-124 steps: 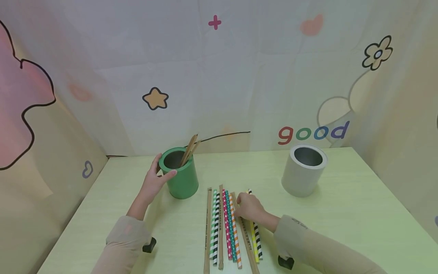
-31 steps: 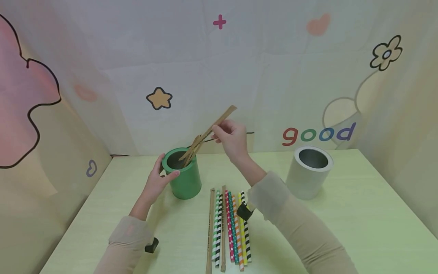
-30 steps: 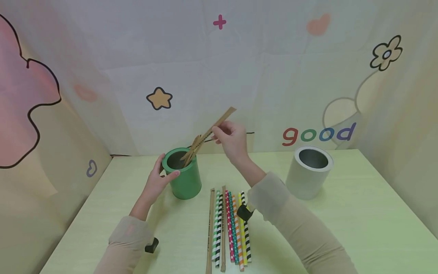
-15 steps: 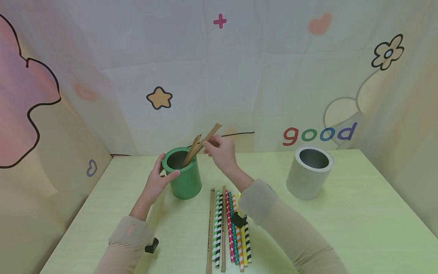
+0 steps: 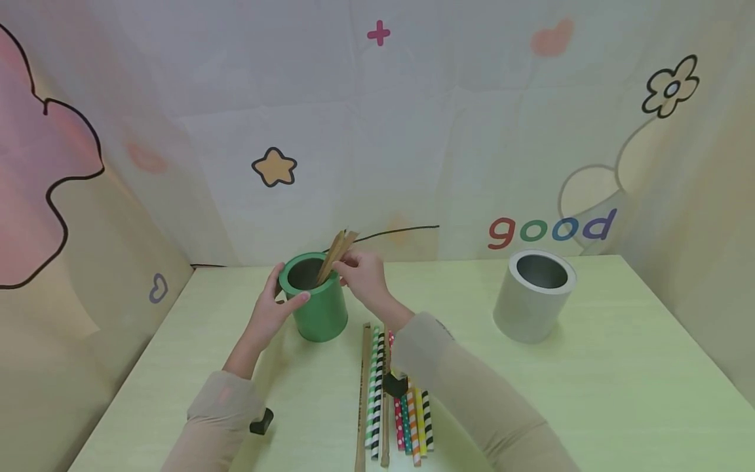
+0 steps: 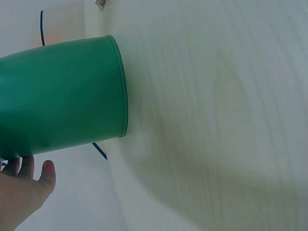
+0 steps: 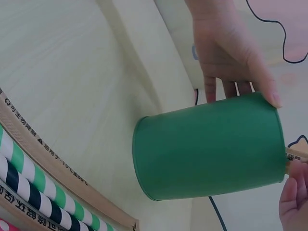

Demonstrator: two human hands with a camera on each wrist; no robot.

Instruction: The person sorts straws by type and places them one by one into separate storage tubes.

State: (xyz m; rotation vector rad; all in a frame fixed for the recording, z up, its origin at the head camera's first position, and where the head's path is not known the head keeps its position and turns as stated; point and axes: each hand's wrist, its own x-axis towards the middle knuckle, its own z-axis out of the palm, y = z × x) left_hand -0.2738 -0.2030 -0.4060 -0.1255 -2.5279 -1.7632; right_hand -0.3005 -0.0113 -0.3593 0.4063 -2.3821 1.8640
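Note:
My left hand (image 5: 268, 320) grips the green cylindrical cup (image 5: 321, 314) by its rim and left side, thumb at the front and fingers behind. In the right wrist view the same hand (image 7: 228, 53) shows against the cup's side. My right hand (image 5: 367, 283) is at the cup's right rim, pinching a brown paper-wrapped straw (image 5: 349, 242). That straw leans into the cup, its lower end hidden inside. Other brown wrapped straws (image 5: 330, 254) lean beside it against the same side. The cup stands upright on the table.
A row of straws, striped (image 5: 376, 393), dotted and brown-wrapped (image 5: 362, 406), lies on the table (image 5: 601, 380), partly under my right forearm. A white cup (image 5: 527, 308) stands at the right rear. A printed cloth backdrop (image 5: 401, 144) rises behind and at both sides.
My right hand picked the brown wrapped straw from the row, carried it up to the green cup, and has lowered it into it. The left hand keeps its grip on the cup.

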